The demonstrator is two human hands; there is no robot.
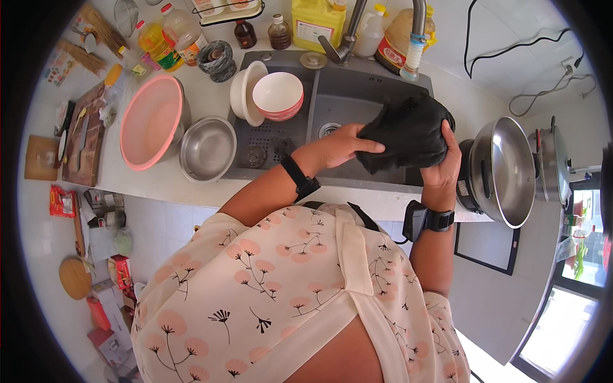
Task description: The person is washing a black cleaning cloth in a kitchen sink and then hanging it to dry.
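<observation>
Over the right basin of a grey double sink (310,110), both hands hold a black plastic bag (404,134). My left hand (342,146) grips its left side, thumb on top. At the bag's right edge, my right hand (443,155) has its thumb over the side. The bag's contents are hidden. A metal faucet (348,38) rises behind the sink. In the left basin, a white bowl with a pink outside (278,92) rests beside a larger cream bowl (248,93). A drain (329,129) shows near my left hand.
A steel basin (208,149) and a pink plastic basin (152,122) sit left of the sink. Right of it are a large steel wok (512,172) and a lidded steel pot (553,165). Bottles, a yellow jug (318,24) and a stone mortar (216,60) line the back.
</observation>
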